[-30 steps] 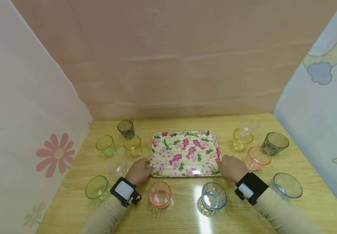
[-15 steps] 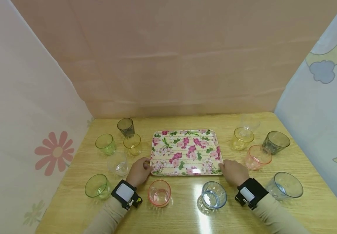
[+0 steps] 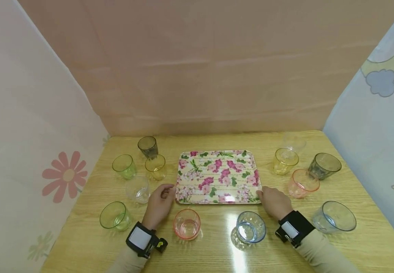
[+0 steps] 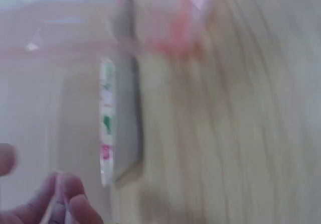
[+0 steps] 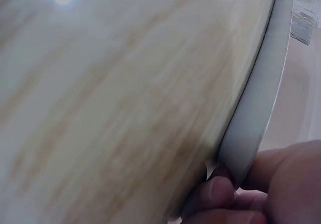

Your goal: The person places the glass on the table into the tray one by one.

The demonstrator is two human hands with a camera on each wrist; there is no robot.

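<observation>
Surroundings: you sit at a wooden table [image 3: 217, 242] walled in by pink and patterned cloth.
Tray: the floral tray [image 3: 217, 176] lies flat between your two hands.
Right hand: your right hand [image 3: 273, 201] pinches the tray's near right corner, fingers [image 5: 213, 191] curled under the rim.
Left hand: your left hand [image 3: 159, 203] sits just off the near left corner, fingers relaxed, holding nothing.
Nearby: a pink cup [image 3: 186, 224] just right of your left wrist, a blue cup [image 3: 250, 227] just left of your right wrist.
</observation>
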